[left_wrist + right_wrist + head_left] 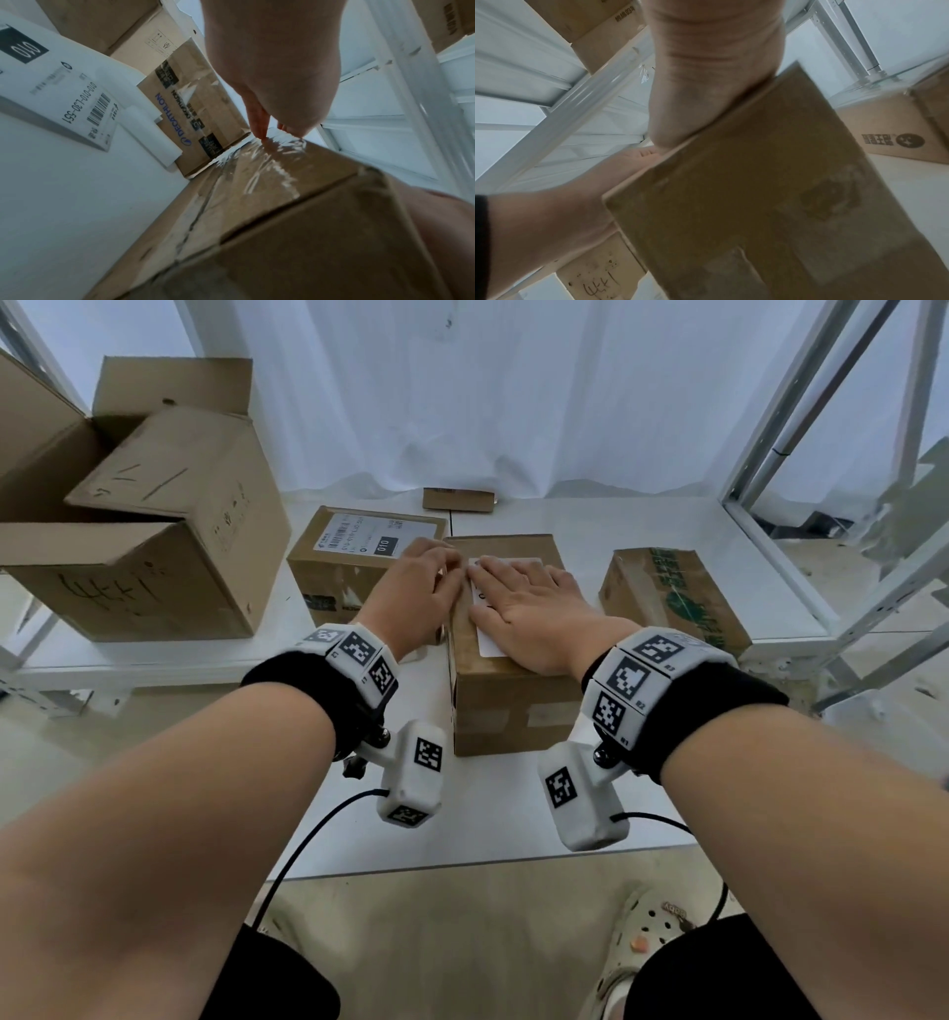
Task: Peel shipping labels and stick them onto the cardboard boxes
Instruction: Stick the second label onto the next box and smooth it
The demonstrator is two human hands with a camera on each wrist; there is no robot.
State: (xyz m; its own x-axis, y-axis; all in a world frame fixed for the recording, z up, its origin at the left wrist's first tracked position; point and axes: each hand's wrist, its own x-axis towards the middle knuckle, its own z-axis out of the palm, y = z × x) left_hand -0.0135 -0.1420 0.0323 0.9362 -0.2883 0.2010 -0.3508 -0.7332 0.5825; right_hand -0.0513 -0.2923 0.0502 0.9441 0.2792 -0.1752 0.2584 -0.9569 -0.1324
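Note:
A taped cardboard box stands in the middle of the white table, with a white shipping label on its top. My right hand lies flat on the label, fingers straight, pressing it down. My left hand rests at the box's top left edge, its fingers touching the taped top. Most of the label is hidden under my right hand. In the right wrist view the box's front face fills the frame below my palm.
A labelled box sits just left of the middle box, and a box with green print to its right. A large open carton stands at the far left. A stack of labels lies on the table. White shelf frame rises right.

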